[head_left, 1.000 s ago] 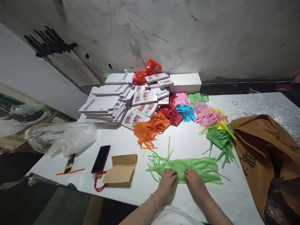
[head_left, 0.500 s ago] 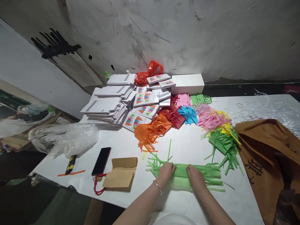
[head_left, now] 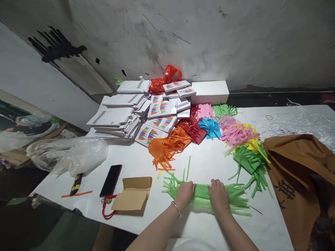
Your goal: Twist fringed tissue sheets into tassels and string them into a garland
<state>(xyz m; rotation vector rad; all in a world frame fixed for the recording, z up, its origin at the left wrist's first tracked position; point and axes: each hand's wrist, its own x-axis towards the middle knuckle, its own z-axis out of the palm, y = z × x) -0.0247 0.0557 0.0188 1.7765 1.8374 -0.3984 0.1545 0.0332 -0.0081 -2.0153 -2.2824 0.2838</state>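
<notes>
A sheet of green fringed paper [head_left: 202, 195] lies across the white table near its front edge, its cut strips spreading at both ends. My left hand [head_left: 186, 192], with a bangle at the wrist, grips the paper left of its middle, fingers curled. On the right part of the paper rests my right hand [head_left: 218, 196], its fingers bent over the upper layer and holding it. Paler green layers show below and between the hands. What lies under my fingers is hidden.
Orange fringe [head_left: 167, 146], blue fringe [head_left: 210, 127] and a green bundle [head_left: 251, 164] lie beyond. White packets [head_left: 112, 116] are stacked at back left. A phone [head_left: 111, 180], brown paper [head_left: 132, 198] and cutter [head_left: 76, 184] sit left; brown cloth [head_left: 290, 181] covers the right.
My right hand's fingers have shifted upward and reach further over the green paper. My left hand keeps its hold. The camera view has moved slightly.
</notes>
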